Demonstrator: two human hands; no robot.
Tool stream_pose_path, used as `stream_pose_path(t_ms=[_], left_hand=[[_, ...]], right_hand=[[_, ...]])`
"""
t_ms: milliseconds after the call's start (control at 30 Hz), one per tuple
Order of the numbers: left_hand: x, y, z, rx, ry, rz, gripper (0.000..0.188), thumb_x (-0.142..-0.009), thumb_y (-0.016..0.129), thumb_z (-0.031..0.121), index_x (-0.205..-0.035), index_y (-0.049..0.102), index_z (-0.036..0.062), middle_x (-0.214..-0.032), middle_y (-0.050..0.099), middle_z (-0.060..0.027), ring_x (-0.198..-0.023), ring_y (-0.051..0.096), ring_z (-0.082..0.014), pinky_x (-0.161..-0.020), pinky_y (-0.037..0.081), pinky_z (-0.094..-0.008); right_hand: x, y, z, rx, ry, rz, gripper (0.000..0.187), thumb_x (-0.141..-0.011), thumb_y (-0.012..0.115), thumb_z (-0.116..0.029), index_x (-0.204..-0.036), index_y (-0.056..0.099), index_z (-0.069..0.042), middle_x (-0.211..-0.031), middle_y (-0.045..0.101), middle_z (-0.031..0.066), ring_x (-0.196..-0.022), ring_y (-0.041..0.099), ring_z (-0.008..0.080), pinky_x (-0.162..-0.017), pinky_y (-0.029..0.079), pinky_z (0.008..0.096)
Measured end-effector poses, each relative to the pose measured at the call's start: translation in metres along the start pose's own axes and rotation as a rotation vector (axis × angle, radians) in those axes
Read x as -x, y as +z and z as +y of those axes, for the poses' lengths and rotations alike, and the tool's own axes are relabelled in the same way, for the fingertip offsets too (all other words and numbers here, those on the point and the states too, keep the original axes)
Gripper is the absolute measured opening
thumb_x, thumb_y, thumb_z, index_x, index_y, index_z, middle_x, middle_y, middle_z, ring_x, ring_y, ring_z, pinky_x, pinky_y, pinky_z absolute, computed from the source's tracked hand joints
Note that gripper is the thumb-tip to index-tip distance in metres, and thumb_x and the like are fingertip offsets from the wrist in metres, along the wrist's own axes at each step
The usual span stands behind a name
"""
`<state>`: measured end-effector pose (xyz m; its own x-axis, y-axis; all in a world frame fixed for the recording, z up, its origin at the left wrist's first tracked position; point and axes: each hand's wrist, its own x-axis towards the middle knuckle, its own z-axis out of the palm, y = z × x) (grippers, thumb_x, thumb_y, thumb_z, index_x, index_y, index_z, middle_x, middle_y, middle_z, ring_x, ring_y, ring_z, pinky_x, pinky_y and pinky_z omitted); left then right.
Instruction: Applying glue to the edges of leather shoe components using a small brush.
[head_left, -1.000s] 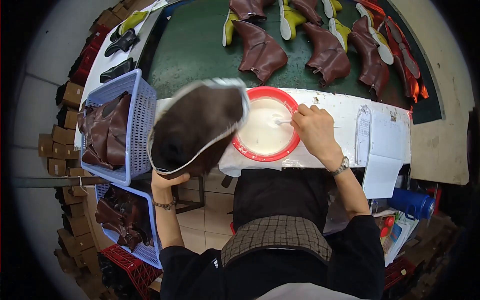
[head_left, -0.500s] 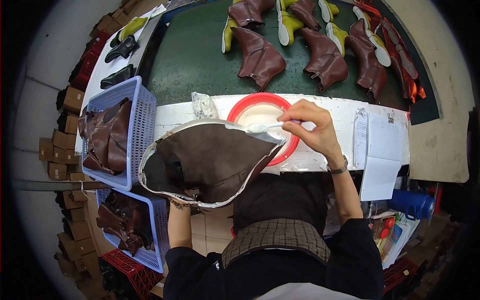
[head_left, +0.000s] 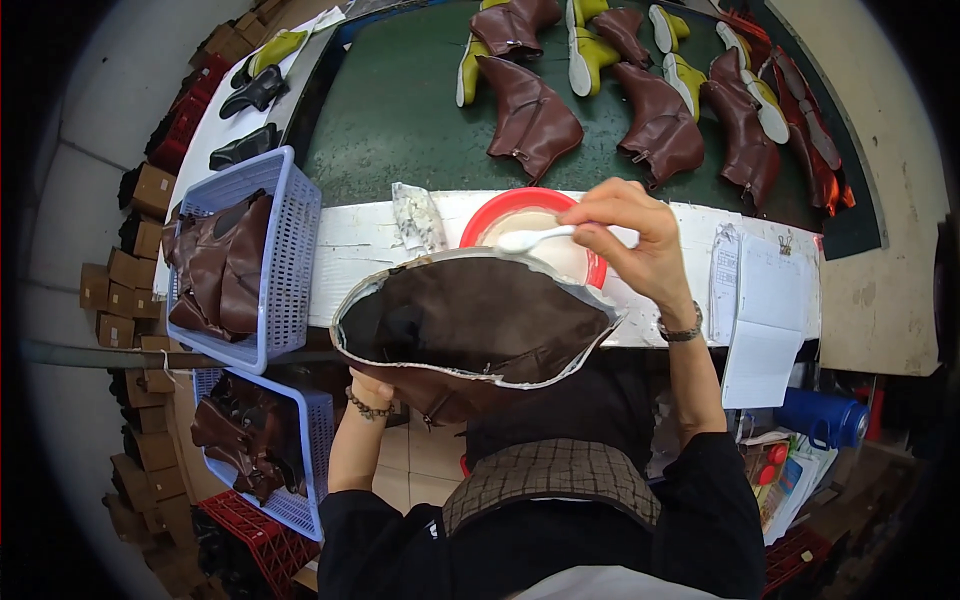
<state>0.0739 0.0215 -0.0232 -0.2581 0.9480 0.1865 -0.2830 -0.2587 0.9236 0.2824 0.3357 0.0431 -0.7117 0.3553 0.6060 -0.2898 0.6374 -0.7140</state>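
Note:
In my right hand [head_left: 642, 245] a small white brush [head_left: 540, 238] is pinched between thumb and fingers. Its white-coated head touches or hovers just over the far rim of a brown leather boot upper [head_left: 470, 310]. My left hand [head_left: 372, 386] supports that upper from below at its left end; most of the fingers are hidden behind the leather. The upper gapes toward me, showing its dark inside, and a whitish band runs round its edge. Behind it, partly covered, stands a red bowl [head_left: 488, 212] containing a creamy white paste [head_left: 555, 256].
Several brown boot uppers [head_left: 527, 115] and yellow-green boots [head_left: 593, 58] lie on the green tabletop [head_left: 390, 110]. A blue basket [head_left: 290, 265] of brown uppers stands at the left, another below it. A clear bag [head_left: 418, 218] and papers [head_left: 762, 285] lie on the white ledge; a blue bottle [head_left: 822, 417] is lower right.
The boot upper has shifted right and tipped, so its opening looks narrower and more outer leather shows below. The brush has turned in my right hand. My left hand shows more.

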Motion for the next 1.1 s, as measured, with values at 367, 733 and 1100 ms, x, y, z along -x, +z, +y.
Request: stream_pose_path(t_ms=[367,733,1100], left_hand=[[-0.022,0.021,0.004,0.268,-0.337,-0.016,0.127,-0.049,0.097,0.011,-0.157,0.032,-0.0026,-0.154,0.048,-0.0188,-0.141,0.047,-0.0341,-0.119,0.038,-0.0469],[-0.018,0.009,0.013,0.389,-0.368,-0.062,0.103,-0.063,0.089,0.003,-0.152,0.039,-0.0039,-0.143,0.056,-0.0225,-0.121,0.064,-0.0359,-0.090,0.060,-0.0504],[-0.177,-0.087,0.043,-0.841,-0.063,0.422,0.052,-0.074,0.086,0.007,-0.120,0.064,-0.0019,-0.110,0.073,-0.0120,-0.096,0.071,-0.0158,-0.083,0.057,-0.0318]], right_hand=[[-0.025,-0.005,-0.002,0.123,-0.079,-0.225,0.017,-0.079,0.085,-0.012,-0.095,0.082,-0.012,-0.086,0.072,-0.0011,-0.083,0.063,0.0128,-0.084,0.037,0.0312],[-0.063,0.020,0.011,0.102,-0.284,-0.278,0.016,-0.082,0.083,-0.014,-0.098,0.081,-0.011,-0.090,0.069,-0.0004,-0.085,0.061,0.0131,-0.081,0.040,0.0294],[0.114,0.003,0.130,-0.213,0.809,0.499,0.021,-0.108,0.056,-0.021,-0.107,0.061,-0.001,-0.073,0.055,-0.0013,-0.046,0.041,0.0025,-0.038,0.029,0.0209]])
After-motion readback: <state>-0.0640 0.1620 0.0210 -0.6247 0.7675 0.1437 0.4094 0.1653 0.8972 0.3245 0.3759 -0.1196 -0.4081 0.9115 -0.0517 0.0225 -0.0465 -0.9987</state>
